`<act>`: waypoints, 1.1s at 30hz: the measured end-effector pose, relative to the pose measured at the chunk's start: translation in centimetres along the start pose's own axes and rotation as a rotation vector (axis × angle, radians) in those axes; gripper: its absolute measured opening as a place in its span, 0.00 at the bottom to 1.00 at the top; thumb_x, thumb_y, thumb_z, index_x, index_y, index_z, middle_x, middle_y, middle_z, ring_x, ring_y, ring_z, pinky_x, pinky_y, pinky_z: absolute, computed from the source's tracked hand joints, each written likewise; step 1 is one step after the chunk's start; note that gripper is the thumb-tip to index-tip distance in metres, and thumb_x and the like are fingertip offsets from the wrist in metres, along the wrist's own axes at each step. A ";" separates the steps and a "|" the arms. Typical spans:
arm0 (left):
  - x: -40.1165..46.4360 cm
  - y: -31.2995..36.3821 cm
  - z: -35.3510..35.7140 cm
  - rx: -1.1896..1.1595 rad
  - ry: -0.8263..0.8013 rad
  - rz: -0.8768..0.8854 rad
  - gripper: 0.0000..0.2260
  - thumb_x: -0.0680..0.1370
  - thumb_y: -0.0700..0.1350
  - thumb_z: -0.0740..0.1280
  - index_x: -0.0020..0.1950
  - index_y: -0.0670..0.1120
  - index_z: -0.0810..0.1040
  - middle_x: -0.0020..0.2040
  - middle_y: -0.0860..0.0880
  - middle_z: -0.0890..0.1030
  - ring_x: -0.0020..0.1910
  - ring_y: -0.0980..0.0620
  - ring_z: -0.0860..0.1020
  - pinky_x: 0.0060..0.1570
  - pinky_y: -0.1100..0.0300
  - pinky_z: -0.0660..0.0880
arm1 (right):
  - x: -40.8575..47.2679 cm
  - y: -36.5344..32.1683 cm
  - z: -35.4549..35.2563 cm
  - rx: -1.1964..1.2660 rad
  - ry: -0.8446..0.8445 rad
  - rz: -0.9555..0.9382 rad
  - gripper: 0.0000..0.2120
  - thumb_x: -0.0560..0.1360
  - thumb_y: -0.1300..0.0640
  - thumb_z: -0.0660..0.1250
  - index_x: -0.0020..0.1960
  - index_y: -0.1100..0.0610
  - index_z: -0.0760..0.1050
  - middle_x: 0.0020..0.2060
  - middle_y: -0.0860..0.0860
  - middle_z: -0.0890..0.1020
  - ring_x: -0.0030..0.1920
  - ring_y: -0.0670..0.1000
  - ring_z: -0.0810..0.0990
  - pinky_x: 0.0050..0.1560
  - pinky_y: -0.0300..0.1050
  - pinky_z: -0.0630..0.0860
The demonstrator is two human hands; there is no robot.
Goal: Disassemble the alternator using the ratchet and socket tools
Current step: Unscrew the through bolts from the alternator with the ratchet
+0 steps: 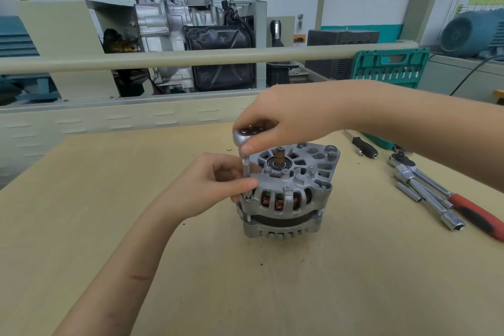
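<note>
Head view: right hand gripped the ratchet head, left hand pinched the socket at the alternator's 9 o'clock bolt; tilt risked slipping off and rounding it.

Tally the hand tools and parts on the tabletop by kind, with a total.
Alternator: 1
Ratchets: 2, one in the right hand on the alternator, one with a red handle
Long socket bars: 1
Loose small sockets: 1
Black-handled drivers: 1
Total: 6

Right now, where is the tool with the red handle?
In the head view, the red-handled ratchet lies on the table, right of the alternator, beside a long silver socket.
</note>
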State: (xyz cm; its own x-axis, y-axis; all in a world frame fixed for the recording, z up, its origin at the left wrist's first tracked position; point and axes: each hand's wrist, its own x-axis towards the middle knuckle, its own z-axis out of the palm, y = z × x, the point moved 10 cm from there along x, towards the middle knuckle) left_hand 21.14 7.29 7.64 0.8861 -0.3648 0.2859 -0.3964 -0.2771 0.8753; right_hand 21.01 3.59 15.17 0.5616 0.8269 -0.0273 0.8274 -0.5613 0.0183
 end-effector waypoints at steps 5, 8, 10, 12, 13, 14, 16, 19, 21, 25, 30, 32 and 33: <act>0.2 -0.1 0.0 0.017 0.033 0.011 0.07 0.66 0.49 0.69 0.37 0.45 0.80 0.27 0.52 0.79 0.26 0.59 0.75 0.31 0.68 0.72 | -0.4 0.4 0.1 0.065 -0.057 0.004 0.19 0.77 0.53 0.61 0.64 0.63 0.70 0.58 0.58 0.77 0.58 0.57 0.75 0.55 0.48 0.67; 0.2 0.0 -0.2 0.081 0.060 0.024 0.07 0.66 0.51 0.69 0.36 0.47 0.78 0.27 0.53 0.78 0.27 0.58 0.76 0.33 0.66 0.73 | -0.4 0.3 -0.6 0.014 0.016 0.004 0.24 0.74 0.45 0.61 0.64 0.57 0.70 0.48 0.50 0.82 0.46 0.46 0.79 0.47 0.36 0.71; 0.2 0.0 -0.4 0.115 0.079 0.032 0.07 0.66 0.51 0.69 0.31 0.51 0.74 0.24 0.54 0.76 0.27 0.57 0.74 0.32 0.66 0.71 | -0.5 0.4 -0.9 -0.029 0.077 0.023 0.24 0.71 0.39 0.58 0.54 0.57 0.75 0.33 0.47 0.81 0.33 0.39 0.77 0.36 0.29 0.70; 0.2 0.0 -0.5 0.146 0.095 0.031 0.10 0.64 0.54 0.69 0.27 0.52 0.73 0.23 0.55 0.72 0.27 0.55 0.71 0.30 0.64 0.67 | -0.4 0.4 -1.1 -0.043 0.134 0.019 0.22 0.72 0.40 0.58 0.48 0.59 0.76 0.25 0.45 0.74 0.27 0.35 0.72 0.34 0.27 0.67; 0.3 0.0 -0.5 0.150 0.094 0.026 0.09 0.63 0.55 0.69 0.26 0.53 0.74 0.23 0.55 0.71 0.28 0.55 0.70 0.30 0.64 0.66 | -0.4 0.3 -1.2 -0.046 0.148 0.011 0.20 0.73 0.41 0.59 0.48 0.58 0.76 0.24 0.44 0.71 0.28 0.32 0.71 0.35 0.27 0.66; 0.3 -0.1 -0.5 0.138 0.085 0.018 0.08 0.62 0.55 0.69 0.27 0.55 0.75 0.24 0.55 0.71 0.27 0.56 0.69 0.29 0.65 0.66 | -0.4 0.2 -1.2 -0.048 0.143 0.002 0.18 0.74 0.43 0.60 0.51 0.57 0.76 0.26 0.43 0.70 0.29 0.32 0.70 0.36 0.27 0.66; 0.2 -0.1 -0.5 0.088 0.047 0.011 0.05 0.62 0.55 0.69 0.32 0.55 0.80 0.26 0.54 0.74 0.28 0.57 0.70 0.29 0.66 0.67 | -0.5 -0.2 -1.0 -0.048 0.091 -0.022 0.15 0.75 0.46 0.60 0.56 0.54 0.75 0.32 0.43 0.74 0.33 0.37 0.72 0.38 0.29 0.67; 0.0 0.0 -0.4 0.080 -0.014 0.027 0.04 0.65 0.53 0.69 0.36 0.56 0.82 0.27 0.54 0.77 0.29 0.58 0.70 0.31 0.66 0.68 | -0.7 -0.4 -0.7 -0.040 0.033 -0.046 0.15 0.76 0.48 0.60 0.60 0.53 0.74 0.45 0.48 0.80 0.43 0.46 0.76 0.45 0.39 0.70; 0.2 0.1 -0.3 0.129 -0.003 0.044 0.03 0.66 0.53 0.68 0.32 0.57 0.80 0.26 0.56 0.75 0.28 0.60 0.69 0.31 0.67 0.66 | -0.7 -0.2 -1.0 -0.105 0.060 -0.017 0.18 0.75 0.44 0.59 0.57 0.55 0.75 0.40 0.48 0.80 0.40 0.46 0.76 0.40 0.41 0.71; 0.4 0.1 -0.7 0.205 0.079 0.067 0.12 0.63 0.56 0.69 0.30 0.48 0.72 0.24 0.56 0.70 0.26 0.60 0.66 0.29 0.66 0.62 | -0.6 -0.5 -1.0 -0.185 0.089 0.010 0.22 0.70 0.36 0.55 0.38 0.54 0.71 0.25 0.46 0.73 0.26 0.43 0.69 0.28 0.34 0.66; 0.3 0.0 -0.7 0.178 0.045 0.041 0.08 0.62 0.56 0.69 0.31 0.52 0.78 0.26 0.55 0.72 0.28 0.58 0.68 0.30 0.65 0.65 | -0.5 -0.7 -1.3 -0.188 0.088 -0.011 0.17 0.74 0.42 0.59 0.45 0.56 0.73 0.28 0.44 0.69 0.29 0.41 0.67 0.30 0.33 0.63; 0.2 0.0 -0.4 0.153 -0.012 0.034 0.05 0.64 0.54 0.69 0.35 0.55 0.81 0.28 0.54 0.75 0.29 0.58 0.70 0.32 0.63 0.69 | -0.4 -0.6 -1.0 -0.158 0.031 -0.024 0.16 0.76 0.46 0.59 0.51 0.57 0.75 0.35 0.46 0.75 0.35 0.44 0.72 0.37 0.35 0.68; 0.2 0.0 -0.4 0.154 -0.023 0.035 0.06 0.64 0.54 0.69 0.36 0.54 0.81 0.28 0.54 0.76 0.29 0.58 0.71 0.32 0.62 0.69 | -0.4 -0.5 -0.8 -0.144 0.005 -0.029 0.15 0.76 0.47 0.59 0.53 0.57 0.75 0.40 0.48 0.78 0.39 0.46 0.74 0.43 0.39 0.71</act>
State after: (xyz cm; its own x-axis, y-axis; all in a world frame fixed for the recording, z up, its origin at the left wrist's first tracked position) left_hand 21.39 7.56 7.82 0.8661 -0.3963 0.3047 -0.4606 -0.3959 0.7944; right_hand 20.37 3.58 15.98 0.5372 0.8431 -0.0245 0.8345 -0.5271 0.1607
